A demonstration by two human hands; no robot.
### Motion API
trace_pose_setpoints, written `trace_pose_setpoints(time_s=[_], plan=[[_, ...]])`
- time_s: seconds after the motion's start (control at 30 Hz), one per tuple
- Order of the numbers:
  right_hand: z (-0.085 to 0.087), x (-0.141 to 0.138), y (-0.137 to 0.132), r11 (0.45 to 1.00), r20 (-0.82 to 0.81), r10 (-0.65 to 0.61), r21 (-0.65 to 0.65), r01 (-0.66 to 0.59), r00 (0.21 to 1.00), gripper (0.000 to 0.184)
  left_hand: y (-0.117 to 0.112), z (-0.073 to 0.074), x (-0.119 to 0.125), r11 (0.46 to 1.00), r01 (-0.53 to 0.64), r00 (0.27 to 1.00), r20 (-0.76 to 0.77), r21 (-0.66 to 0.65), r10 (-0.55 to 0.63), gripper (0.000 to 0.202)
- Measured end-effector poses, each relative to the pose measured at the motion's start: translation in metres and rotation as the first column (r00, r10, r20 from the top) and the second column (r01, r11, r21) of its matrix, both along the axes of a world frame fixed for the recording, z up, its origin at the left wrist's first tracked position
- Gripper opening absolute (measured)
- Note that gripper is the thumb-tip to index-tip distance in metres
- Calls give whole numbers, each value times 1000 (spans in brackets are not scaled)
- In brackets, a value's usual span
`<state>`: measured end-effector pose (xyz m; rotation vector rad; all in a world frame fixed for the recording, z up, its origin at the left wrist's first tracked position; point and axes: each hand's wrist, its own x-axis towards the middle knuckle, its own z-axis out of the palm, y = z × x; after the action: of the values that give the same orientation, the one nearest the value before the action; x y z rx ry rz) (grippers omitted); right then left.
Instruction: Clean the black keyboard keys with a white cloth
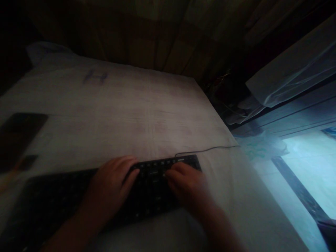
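Note:
A black keyboard (149, 196) lies at a slant across the near part of the cloth-covered surface, its left end dim and blurred. My left hand (111, 180) rests over its middle, fingers bent at the far edge and thumb over the keys, holding it. Close to its right end, my right hand (185, 180) has its fingers curled and pressed together over the keys. Whether something small is between those fingertips is hidden. A thin cable (207, 150) runs from the keyboard's far edge to the right.
The surface has a pale checked cloth (157, 112) with a dark mark. At left lie a dark flat rectangular thing (23, 133) and a blurred small dark thing with a yellowish handle (27, 162). Beyond the right edge are plastic sheeting (291, 77) and bright floor (312, 171).

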<state>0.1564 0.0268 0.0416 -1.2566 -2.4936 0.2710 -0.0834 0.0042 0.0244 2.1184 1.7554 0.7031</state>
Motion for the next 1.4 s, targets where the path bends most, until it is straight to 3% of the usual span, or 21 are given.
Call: trace_pose_setpoints(time_s=[0.63,1.4], plan=[[6,24,0,992,128,-127,2,128,984,18,1,-6,-3,988,60,994,-96,140,-47,37],[14,42,5,948,243,-279,-84,306,929,16,3,-7,-5,981,88,987,-146,171,-63,36]])
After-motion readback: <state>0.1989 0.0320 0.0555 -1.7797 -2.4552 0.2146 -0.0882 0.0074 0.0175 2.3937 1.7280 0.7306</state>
